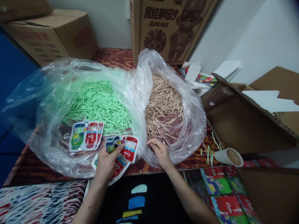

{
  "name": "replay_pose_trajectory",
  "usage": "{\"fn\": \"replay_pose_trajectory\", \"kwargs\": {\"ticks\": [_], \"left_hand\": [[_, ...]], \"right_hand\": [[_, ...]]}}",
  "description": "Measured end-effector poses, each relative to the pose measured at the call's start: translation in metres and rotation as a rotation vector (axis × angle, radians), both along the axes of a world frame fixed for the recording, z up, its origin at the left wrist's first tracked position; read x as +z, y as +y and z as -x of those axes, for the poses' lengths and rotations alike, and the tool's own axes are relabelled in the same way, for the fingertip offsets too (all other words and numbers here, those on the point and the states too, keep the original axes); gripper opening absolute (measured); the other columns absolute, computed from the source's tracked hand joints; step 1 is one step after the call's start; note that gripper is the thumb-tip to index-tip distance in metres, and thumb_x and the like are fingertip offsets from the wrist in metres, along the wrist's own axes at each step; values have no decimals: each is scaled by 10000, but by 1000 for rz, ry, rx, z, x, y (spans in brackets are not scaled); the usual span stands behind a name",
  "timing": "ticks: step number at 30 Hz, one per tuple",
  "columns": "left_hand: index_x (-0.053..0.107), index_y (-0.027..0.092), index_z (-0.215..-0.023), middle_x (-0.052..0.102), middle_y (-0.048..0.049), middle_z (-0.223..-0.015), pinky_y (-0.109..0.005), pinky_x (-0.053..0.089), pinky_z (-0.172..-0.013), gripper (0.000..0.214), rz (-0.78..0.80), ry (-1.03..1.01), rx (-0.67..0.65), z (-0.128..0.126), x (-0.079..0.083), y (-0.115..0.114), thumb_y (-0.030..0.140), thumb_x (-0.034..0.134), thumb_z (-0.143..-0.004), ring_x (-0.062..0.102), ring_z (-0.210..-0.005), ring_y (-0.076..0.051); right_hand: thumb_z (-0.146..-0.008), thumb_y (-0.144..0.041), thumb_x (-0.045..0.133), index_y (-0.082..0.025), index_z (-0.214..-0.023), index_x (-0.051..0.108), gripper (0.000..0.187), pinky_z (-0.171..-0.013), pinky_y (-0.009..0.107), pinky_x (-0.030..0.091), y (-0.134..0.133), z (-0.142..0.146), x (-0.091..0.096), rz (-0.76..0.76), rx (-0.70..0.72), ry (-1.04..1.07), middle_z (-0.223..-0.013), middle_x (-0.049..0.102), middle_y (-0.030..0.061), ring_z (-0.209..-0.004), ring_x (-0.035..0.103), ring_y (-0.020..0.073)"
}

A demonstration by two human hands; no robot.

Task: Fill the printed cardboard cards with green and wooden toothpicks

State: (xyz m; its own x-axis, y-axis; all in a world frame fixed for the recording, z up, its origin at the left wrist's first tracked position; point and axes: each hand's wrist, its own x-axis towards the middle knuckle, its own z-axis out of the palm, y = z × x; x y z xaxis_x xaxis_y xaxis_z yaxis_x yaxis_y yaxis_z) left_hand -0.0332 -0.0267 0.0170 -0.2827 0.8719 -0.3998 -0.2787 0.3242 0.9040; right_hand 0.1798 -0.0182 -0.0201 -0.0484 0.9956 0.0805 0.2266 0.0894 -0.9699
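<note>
My left hand (105, 165) is closed on several flat packets (130, 148) printed with red Cola and green jar pictures, fanned out below the green sticks. A stack of similar packets (91, 137) lies to its upper left, on the clear bag with the thin green sticks (102, 105). At the front of the other bag, my right hand (161, 154) has its fingers curled round a few thin brown sticks, whose ends show at the fingertips. Just beyond it lies the pile of loose brown sticks (163, 102).
Clear plastic bags (193, 115) spread over the wooden table (114, 56). At right are rubber bands (203, 146), a paper cup (229, 157) on its side and an open carton (231, 115). Printed boxes (216, 182) sit lower right; cartons (77, 34) stand behind.
</note>
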Motion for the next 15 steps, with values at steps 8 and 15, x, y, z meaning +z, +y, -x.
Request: {"fn": "replay_pose_trajectory", "kwargs": {"ticks": [8, 15], "left_hand": [[643, 149, -832, 660, 26, -684, -243, 514, -606, 345, -14, 34, -89, 2, -4, -3, 315, 826, -591, 611, -604, -132], [674, 145, -718, 667, 15, -671, -238, 503, -613, 266, -62, 217, 10, 4, 2, -2, 336, 813, -595, 595, -624, -139]], "right_hand": [[-878, -215, 502, -206, -828, 637, 144, -760, 268, 436, 0, 1, -2, -9, -1, 10, -810, 648, 20, -812, 597, 170], [-874, -227, 511, -200, -824, 639, 140, -757, 271, 441, 1, 2, -3, 6, -13, 27, -805, 646, 22, -803, 599, 167]]}}
